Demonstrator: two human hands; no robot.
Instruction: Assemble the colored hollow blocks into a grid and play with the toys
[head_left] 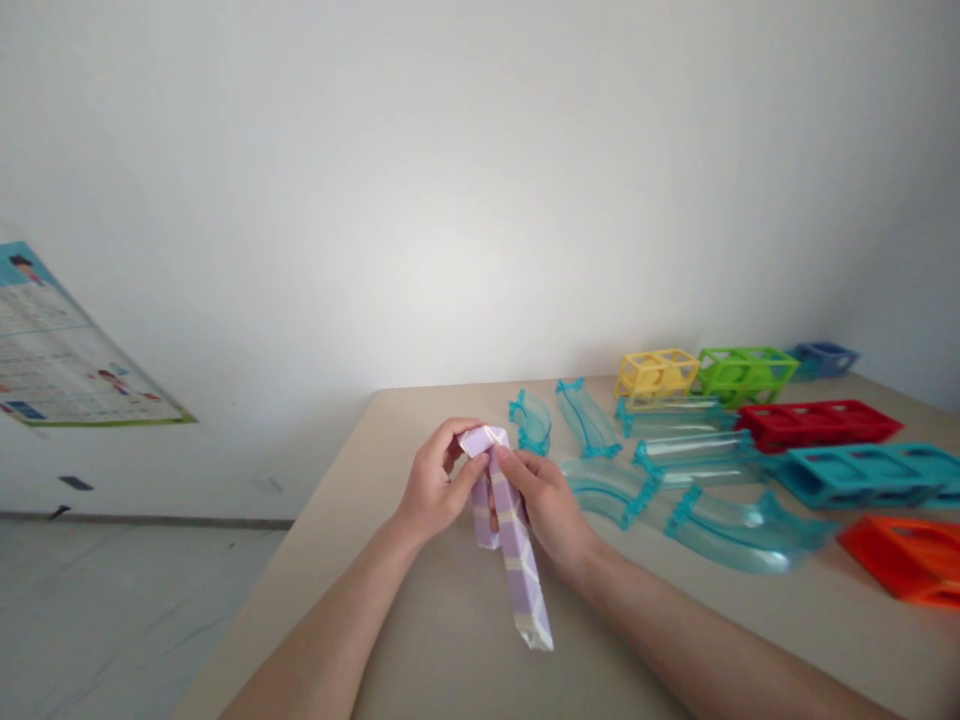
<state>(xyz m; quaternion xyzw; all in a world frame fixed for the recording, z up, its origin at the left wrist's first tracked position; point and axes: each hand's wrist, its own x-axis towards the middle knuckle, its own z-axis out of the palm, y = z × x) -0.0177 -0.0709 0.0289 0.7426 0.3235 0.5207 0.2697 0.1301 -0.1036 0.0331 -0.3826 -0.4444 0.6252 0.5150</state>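
Observation:
Both of my hands hold a lilac strip [517, 560] patterned with cream lines, bent over at its top into two legs. My left hand [442, 480] is closed on the bent top, its thumb pressing near the fold. On the other side, my right hand [551, 505] pinches the longer leg with the thumb on its front face. That longer leg slants down toward me and ends in a pale, crumpled-looking tip. Behind it hangs the shorter leg, partly covered. Whether the strip is paper or cloth, I cannot tell.
Transparent blue track pieces [589, 420], straight and curved, lie right of my hands on the beige table [360, 450]. Beyond them stand yellow [656, 373], green [746, 372], red [817, 424], teal [870, 475] and orange [911, 560] open-framed blocks. A white wall rises behind.

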